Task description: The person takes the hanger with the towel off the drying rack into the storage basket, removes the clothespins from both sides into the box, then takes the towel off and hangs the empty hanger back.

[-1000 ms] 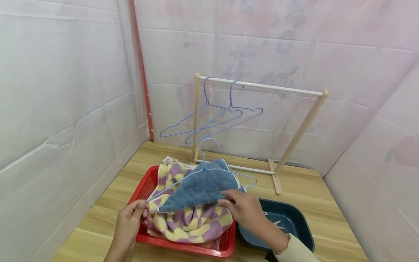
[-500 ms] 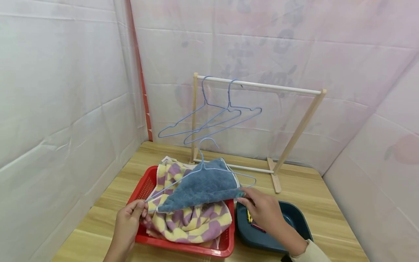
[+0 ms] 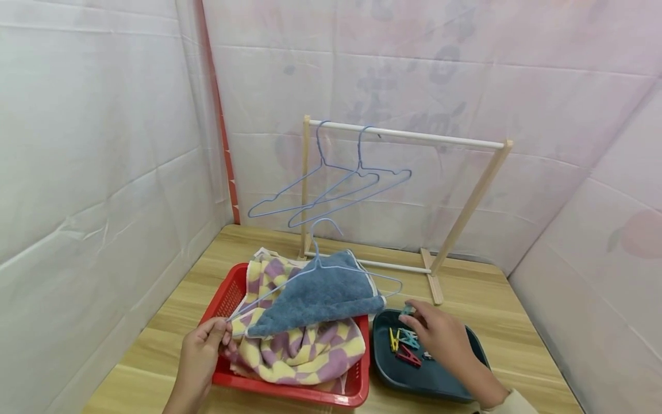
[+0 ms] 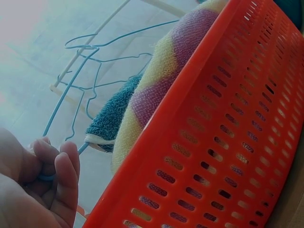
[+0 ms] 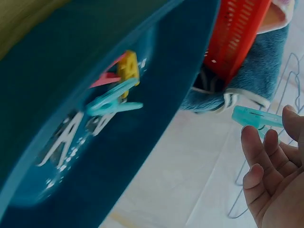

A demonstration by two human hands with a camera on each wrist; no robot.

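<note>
Pinching a teal clothespin (image 5: 254, 118) between thumb and fingertips, the right hand (image 3: 437, 333) hovers over the near rim of the dark blue tray (image 3: 439, 382), fingers curled round the peg. Below that hand, inside the tray, lie more pegs (image 3: 405, 345): a yellow one, a red one, another teal one and a white one, close together on the tray floor. The tray sits on the wooden table (image 3: 491, 299), just beside the right wall of the red basket (image 3: 289, 388).

Over on the other side, the left hand (image 3: 204, 351) grips the end of a blue wire hanger (image 3: 315, 270), fingers curled round the wire at the basket's near left corner. A blue towel (image 3: 320, 296) is draped over that hanger, its right corner reaching toward the tray. Under it, filling the basket and spilling over the rim, is a yellow and purple checked towel (image 3: 305, 351).

Behind the basket stands a wooden drying rack (image 3: 470, 210) with a white top bar, and two more blue hangers (image 3: 336, 187) hang on the bar's left part, tilted. White sheeting (image 3: 103, 144) closes in the table on the left, back and right.
</note>
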